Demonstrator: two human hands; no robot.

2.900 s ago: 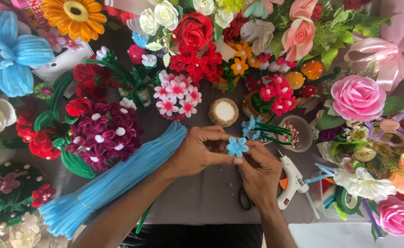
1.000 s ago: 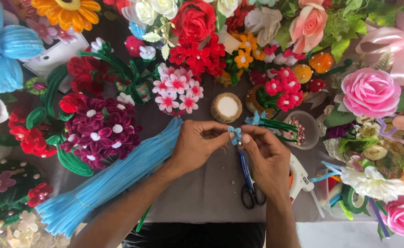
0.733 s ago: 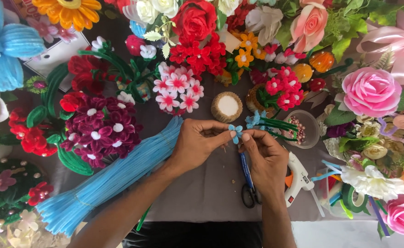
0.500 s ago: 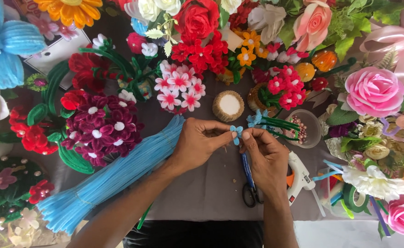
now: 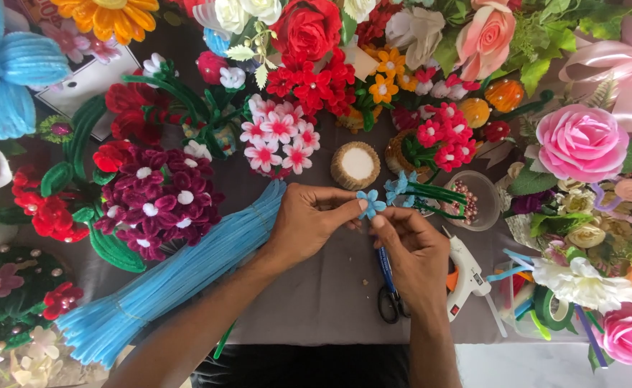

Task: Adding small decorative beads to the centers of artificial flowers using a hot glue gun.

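Observation:
A small light-blue pipe-cleaner flower (image 5: 368, 203) is pinched between the fingertips of both hands above the dark tabletop (image 5: 316, 302). My left hand (image 5: 309, 221) grips it from the left with thumb and forefinger. My right hand (image 5: 413, 253) touches its lower right side with a fingertip. Scissors with dark handles (image 5: 389, 294) lie under my right hand. A thick bundle of light-blue pipe cleaners (image 5: 172, 276) lies left of my left forearm.
A white glue gun (image 5: 467, 276) lies right of my right hand. Behind the hands stand a round cork-rimmed lid (image 5: 355, 165), a bowl of beads (image 5: 470, 201) and finished blue flowers on green stems (image 5: 420, 192). Pipe-cleaner bouquets ring the work area, and a tape roll (image 5: 549, 305) sits at the right.
My hands stay together at the centre, and the small blue flower has been turned between the fingertips. The view has shifted slightly.

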